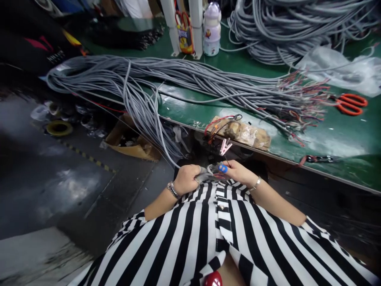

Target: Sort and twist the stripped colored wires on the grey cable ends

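Observation:
In front of my striped shirt, my left hand (187, 178) is closed around the end part of a grey cable (170, 159). That cable runs up to a bundle of grey cables (143, 109) hanging over the table edge. My right hand (239, 173) is pinched at the cable's stripped end, where thin wires (219, 176) show between the hands. Something blue (222, 168) covers a fingertip of this hand. Whether it also holds a small tool is too small to tell. A pink clip (225, 147) sits just beyond my right hand.
On the green table (351, 139) lie orange-handled scissors (351, 104), a taped block (247, 133), dark-handled pliers or cutters (320, 159) and a big cable coil (279, 31). A bottle (212, 29) stands at the back. A cardboard box (131, 147) is below, left.

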Motion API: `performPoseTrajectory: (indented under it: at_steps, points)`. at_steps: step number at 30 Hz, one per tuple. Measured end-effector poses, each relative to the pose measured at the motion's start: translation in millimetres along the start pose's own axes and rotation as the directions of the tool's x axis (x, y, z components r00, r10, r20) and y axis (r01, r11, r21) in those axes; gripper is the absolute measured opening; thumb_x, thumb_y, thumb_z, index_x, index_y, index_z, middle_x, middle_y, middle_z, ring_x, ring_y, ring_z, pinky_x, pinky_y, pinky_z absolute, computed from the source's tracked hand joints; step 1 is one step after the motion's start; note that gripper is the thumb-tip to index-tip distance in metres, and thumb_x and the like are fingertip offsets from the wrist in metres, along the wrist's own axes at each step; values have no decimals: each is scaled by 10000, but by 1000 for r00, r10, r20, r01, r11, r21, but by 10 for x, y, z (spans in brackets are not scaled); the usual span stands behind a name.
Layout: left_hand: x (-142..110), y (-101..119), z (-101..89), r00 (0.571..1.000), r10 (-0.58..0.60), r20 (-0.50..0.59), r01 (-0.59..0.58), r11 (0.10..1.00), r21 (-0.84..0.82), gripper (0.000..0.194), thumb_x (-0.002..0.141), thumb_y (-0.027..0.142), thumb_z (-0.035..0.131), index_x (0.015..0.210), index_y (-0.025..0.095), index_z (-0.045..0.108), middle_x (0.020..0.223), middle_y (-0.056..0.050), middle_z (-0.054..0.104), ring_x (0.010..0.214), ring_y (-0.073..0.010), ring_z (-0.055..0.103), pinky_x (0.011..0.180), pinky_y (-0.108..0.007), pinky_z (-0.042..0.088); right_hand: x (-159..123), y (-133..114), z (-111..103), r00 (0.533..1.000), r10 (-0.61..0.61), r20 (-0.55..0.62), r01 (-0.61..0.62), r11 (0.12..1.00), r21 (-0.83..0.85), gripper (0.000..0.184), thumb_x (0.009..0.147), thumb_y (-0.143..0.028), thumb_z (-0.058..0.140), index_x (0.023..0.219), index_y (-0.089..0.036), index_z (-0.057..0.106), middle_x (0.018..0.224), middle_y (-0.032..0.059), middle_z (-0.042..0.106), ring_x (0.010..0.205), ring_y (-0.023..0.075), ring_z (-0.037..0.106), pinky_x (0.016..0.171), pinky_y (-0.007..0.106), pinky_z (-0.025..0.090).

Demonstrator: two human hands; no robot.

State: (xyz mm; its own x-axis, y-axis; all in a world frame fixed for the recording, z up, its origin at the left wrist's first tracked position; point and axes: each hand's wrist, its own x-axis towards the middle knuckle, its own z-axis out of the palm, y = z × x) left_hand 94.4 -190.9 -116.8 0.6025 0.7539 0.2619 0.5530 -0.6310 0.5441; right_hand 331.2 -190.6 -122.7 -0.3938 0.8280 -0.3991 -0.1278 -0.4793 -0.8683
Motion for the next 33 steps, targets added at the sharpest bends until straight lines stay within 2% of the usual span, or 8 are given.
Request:
performPoseTrajectory:
  at_steps: [5,9,15,21,24,28,30,33]
  points:
    - [80,-15,21,977,-209,40,212,942,-261,203,866,342,603,965,178,670,848,-52,737,747,-158,684,681,-252,509,-50,-59,37,996,-68,-51,63,993,-101,522,716,-650,660,734,-128,679,672,56,666,478,64,362,417,212,204]
    - [100,-31,12,920,-378,109,378,776,-505,256,845,379,634,949,146,610,680,-18,699,541,-108,627,529,-202,486,-35,-17,48,972,-178,-154,174,984,-37,561,731,-684,620,843,-139,691,726,65,661,467,61,309,410,220,192]
    - [59,-61,11,918,-335,212,396,792,-466,225,836,363,633,818,139,611,621,-5,666,491,-89,591,487,-180,457,79,75,176,951,-307,34,306,952,14,704,624,-488,820,1238,-227,595,849,25,659,688,138,556,614,248,446]
    - [42,-70,-52,915,-319,247,399,800,-448,223,853,349,601,798,132,601,614,4,651,472,-73,579,465,-155,426,231,138,279,906,-399,140,417,898,-140,481,710,-463,769,1083,-179,662,951,53,661,834,169,621,768,301,497]
    - [33,-84,-95,903,-313,293,423,760,-493,273,866,398,582,808,130,587,586,14,626,435,-55,531,439,-143,392,215,103,263,827,-532,183,554,714,-428,264,854,-417,632,908,-166,691,848,58,651,767,158,613,711,283,494]
    - [33,-116,-117,887,-283,365,461,586,-667,387,809,511,633,771,131,568,480,58,502,374,-32,397,388,-141,308,130,-21,193,734,-551,396,615,292,-733,188,914,-253,517,926,-180,689,853,71,665,754,156,613,686,258,470]
    - [46,-141,-126,891,-283,356,450,437,-779,444,759,559,672,745,128,562,448,74,443,348,-23,330,358,-146,249,116,-55,139,747,-509,428,555,122,-823,204,890,-189,508,988,-183,687,932,91,679,807,169,624,707,260,459]
    - [77,-184,-164,896,-384,223,331,243,-912,478,697,575,725,739,124,573,452,74,432,338,-12,281,340,-148,196,151,-20,40,864,-402,304,343,28,-939,183,847,-154,530,901,-168,704,888,107,676,785,186,623,673,265,439]
